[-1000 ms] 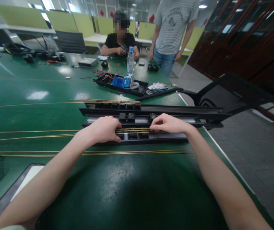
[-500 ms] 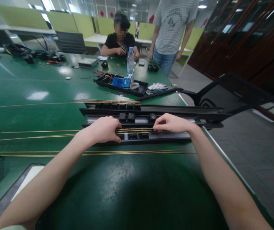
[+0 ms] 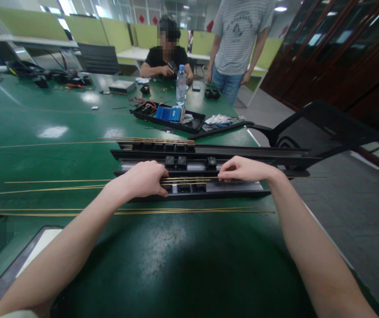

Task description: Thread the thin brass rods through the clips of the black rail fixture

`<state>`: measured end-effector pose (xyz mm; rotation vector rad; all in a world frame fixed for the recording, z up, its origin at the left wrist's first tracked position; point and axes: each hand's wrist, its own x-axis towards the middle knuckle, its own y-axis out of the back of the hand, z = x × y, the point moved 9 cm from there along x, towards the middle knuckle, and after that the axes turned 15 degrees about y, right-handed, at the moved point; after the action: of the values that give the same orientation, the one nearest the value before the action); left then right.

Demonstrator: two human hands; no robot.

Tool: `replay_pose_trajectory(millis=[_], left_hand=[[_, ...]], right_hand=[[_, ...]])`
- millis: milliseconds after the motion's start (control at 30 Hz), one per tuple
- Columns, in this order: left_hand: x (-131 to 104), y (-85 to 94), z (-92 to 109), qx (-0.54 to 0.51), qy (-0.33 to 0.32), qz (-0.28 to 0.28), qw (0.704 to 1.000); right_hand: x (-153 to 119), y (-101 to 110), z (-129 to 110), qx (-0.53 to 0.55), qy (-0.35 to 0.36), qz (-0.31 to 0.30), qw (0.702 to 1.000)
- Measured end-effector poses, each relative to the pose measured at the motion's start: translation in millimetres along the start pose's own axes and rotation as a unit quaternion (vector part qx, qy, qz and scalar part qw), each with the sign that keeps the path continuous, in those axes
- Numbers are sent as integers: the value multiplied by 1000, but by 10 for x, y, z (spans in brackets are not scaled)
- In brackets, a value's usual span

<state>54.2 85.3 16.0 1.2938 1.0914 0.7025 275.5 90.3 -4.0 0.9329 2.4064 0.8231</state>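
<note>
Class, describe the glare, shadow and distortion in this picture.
Head view: pale glare patches on the green table, with a broad dark shadow across its near part; head view, right edge: the cabinet leans, perhaps lens distortion; head view, middle: thin rods partly merge.

Windows glow behind, glare whitens patches of the green tabletop, nearer parts fall into shadow, and the frame's edges look stretched.

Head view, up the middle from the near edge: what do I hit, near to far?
Loose thin rods on the table → front black rail → black tray → water bottle → seated person.
</note>
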Motion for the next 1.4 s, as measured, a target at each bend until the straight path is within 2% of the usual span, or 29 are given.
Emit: replay_pose_trajectory(millis=[267, 400, 633, 1100, 1233, 1400], left_hand=[[-7, -8, 2, 1, -6, 4, 1000], [-10, -1, 4, -2, -9, 8, 1000], [-2, -10, -5, -4, -7, 0, 1000], [-1, -12, -18, -4, -15, 13, 1000], [11, -22, -22, -2, -8, 8, 1000], [14, -29, -30, -3, -7, 5, 1000]], right_hand=[[-108, 84, 63, -7, -21, -10, 1000], [-94, 130, 20, -21, -22, 21, 999], [-78, 74, -55, 2, -8, 9, 1000], [-290, 336, 104, -36, -61, 46, 996], [-125, 217, -7, -46, -36, 55, 997], [205, -119, -276, -52, 33, 54, 997]])
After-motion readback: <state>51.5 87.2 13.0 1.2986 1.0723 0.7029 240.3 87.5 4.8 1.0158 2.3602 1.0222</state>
